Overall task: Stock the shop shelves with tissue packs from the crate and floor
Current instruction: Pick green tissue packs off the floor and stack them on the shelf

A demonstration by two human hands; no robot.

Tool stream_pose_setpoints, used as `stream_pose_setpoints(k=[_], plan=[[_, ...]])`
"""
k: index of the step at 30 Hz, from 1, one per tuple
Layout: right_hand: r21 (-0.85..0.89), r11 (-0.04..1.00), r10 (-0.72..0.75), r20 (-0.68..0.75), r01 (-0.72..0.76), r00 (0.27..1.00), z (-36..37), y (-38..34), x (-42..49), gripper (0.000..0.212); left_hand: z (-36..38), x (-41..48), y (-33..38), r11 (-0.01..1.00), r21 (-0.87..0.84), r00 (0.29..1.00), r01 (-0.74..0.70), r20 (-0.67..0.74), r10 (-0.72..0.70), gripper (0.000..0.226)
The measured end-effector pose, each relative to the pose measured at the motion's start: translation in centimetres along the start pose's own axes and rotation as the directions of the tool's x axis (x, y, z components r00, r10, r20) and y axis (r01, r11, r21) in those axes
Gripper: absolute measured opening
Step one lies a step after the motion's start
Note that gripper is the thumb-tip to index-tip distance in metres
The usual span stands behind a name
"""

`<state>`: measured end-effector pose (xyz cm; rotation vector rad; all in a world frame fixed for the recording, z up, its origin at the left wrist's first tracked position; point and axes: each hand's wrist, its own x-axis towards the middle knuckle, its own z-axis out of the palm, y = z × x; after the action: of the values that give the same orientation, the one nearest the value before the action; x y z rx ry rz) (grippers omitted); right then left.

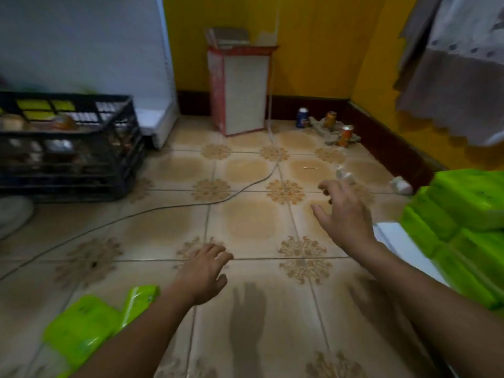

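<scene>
Two hands hang over the tiled floor, apart from each other and holding nothing. The left hand is near the middle with its fingers loosely spread. The right hand reaches farther out to the right with its fingers splayed wide. I see neither touching anything.

Green tissue packs lie on the floor at the near left. They are partly hidden behind the left forearm and cut by the bottom edge, and blur keeps me from counting them. A stack of green packs fills the right edge and runs out of view. It is piled on a white shelf, of which I see only a corner.

At the far left sits a black crate, clipped by the left edge. Through its slats I make out yellow and white shapes, too smeared to name. A tall carton stands against the yellow far wall, with three drink cans on the floor to its right. A grey cable trails across the tiles. Pale cloth hangs at the top right, cut off.
</scene>
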<state>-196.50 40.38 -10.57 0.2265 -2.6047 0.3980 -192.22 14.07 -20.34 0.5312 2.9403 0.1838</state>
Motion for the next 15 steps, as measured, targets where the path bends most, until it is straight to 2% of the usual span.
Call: stream_pose_setpoints(k=[2,3,4,6,7,9,12,14,15], plan=[[0.068,0.998,-0.024,0.087,0.018,0.996,3.0,-3.4,-0.1,0.037,0.2,-2.4,-2.6,0.997,-0.012,0.997,0.074,-0.025,-0.074,0.086],[0.091,0.995,-0.053,0.133,0.041,0.99,4.5,-5.1,-0.3,0.038,0.4,-3.7,-3.8,0.993,-0.021,0.992,0.119,-0.027,-0.119,0.092],[0.107,0.992,-0.088,0.182,0.069,0.979,5.9,-6.7,-0.5,0.039,0.5,-4.9,-4.8,0.986,-0.034,0.986,0.166,-0.017,-0.166,0.09],[0.128,0.985,-0.152,0.299,0.118,0.942,8.4,-9.8,-1.2,0.042,1.3,-7.2,-6.6,0.958,-0.054,0.959,0.282,0.005,-0.282,0.068],[0.134,0.981,-0.181,0.347,0.143,0.92,9.4,-11.4,-1.7,0.042,1.8,-8.1,-7.2,0.946,-0.049,0.947,0.319,-0.027,-0.321,0.058],[0.14,0.972,-0.23,0.41,0.188,0.883,11.3,-14.3,-3.1,0.041,2.9,-10.0,-8.5,0.918,-0.082,0.915,0.389,-0.083,-0.395,0.055],[0.161,0.947,-0.321,0.472,0.278,0.821,13.5,-17.6,-5.4,0.042,4.7,-12.2,-9.4,0.823,-0.078,0.827,0.563,0.038,-0.562,0.074],[0.193,0.897,-0.44,0.495,0.399,0.75,14.6,-19.0,-6.5,0.039,5.4,-13.0,-9.5,0.787,-0.093,0.792,0.61,0.084,-0.604,0.096],[0.21,0.875,-0.479,0.504,0.436,0.719,15.0,-19.5,-6.9,0.038,5.7,-13.2,-9.4,0.774,-0.117,0.782,0.623,0.089,-0.616,0.098]])
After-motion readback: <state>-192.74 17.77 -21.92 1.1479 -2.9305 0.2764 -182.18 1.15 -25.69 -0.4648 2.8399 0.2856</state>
